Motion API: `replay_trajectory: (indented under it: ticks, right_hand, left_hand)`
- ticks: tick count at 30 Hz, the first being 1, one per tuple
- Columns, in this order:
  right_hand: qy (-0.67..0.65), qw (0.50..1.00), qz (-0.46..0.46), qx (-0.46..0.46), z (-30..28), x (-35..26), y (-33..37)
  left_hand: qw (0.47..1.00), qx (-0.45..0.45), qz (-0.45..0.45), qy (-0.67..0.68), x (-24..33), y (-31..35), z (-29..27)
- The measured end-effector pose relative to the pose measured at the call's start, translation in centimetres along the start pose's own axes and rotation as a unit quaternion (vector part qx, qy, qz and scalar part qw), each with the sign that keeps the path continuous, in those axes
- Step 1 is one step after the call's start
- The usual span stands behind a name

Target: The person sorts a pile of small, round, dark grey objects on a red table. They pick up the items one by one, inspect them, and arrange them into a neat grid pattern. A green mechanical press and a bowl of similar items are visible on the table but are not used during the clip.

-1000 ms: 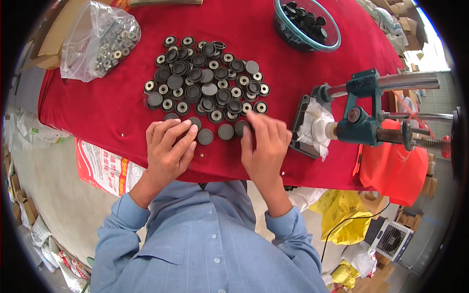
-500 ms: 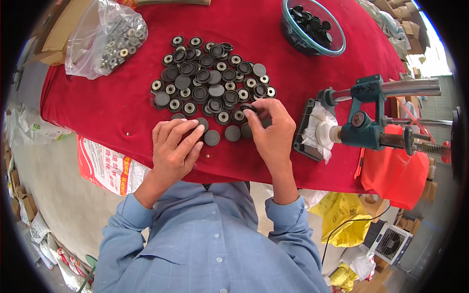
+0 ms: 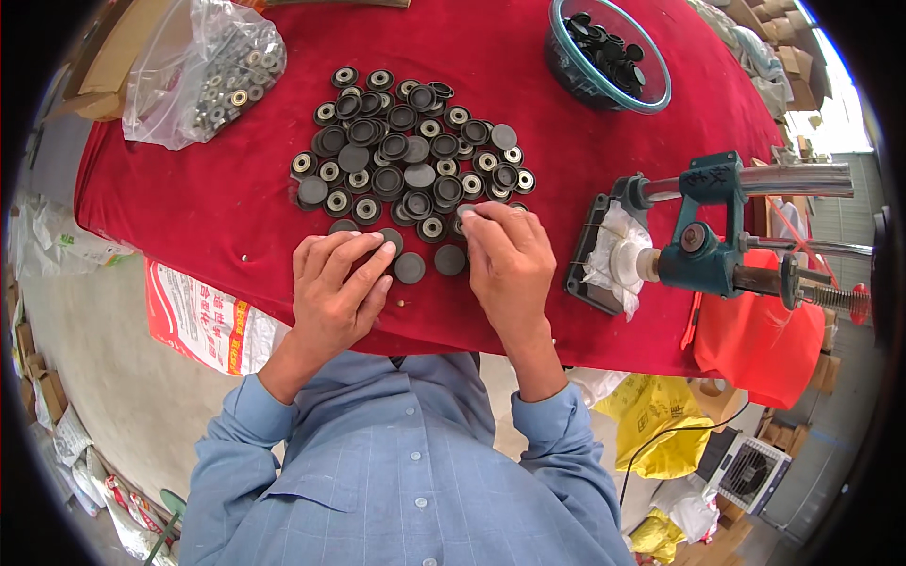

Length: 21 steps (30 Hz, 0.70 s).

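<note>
One grey floor [image 3: 189, 377] spreads around the bench [image 3: 217, 198], with cartons [image 3: 802, 80] at the room's right side and a yellow bag [image 3: 665, 424] below. A wrinkled red cloth covers the bench. On it, a green press [image 3: 708, 259] stands at the right, a clear bag of bearings [image 3: 212, 75] lies far left, and a bowl of black caps [image 3: 596, 85] sits far right. Mid-bench is the pile of caps and bearings [image 3: 398, 148]. At its near side, the left hand [image 3: 335, 288] is loosely curved, fingers slightly parted, tips at a dark grey cap [image 3: 393, 239]. The right hand [image 3: 512, 264] is narrowed over another cap [image 3: 462, 210]; pinched or merely touched, I cannot tell. Good handling probably means a light rim pinch, neighbours undisturbed, the left hand steadying without pushing.
</note>
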State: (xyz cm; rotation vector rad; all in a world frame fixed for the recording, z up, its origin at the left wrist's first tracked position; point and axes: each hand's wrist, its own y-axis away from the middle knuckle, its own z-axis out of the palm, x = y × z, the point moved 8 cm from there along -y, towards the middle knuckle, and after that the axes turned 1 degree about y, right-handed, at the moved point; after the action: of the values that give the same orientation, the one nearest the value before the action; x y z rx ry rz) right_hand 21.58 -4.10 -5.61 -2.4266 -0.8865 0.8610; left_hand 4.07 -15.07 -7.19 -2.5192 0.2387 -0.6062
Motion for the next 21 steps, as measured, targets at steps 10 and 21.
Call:
replay_trajectory:
  ticks: [10, 21]
  right_hand:
    - [0.016, 0.997, -0.033, -0.061, 0.2, -0.5, 1.0]
    - [0.137, 0.988, -0.055, -0.051, 0.5, -2.4, 3.6]
  left_hand:
    - [1.000, -0.001, -0.003, 0.006, 0.0, -0.1, 0.0]
    - [0.999, 0.018, -0.012, 0.044, 0.0, -2.5, -1.5]
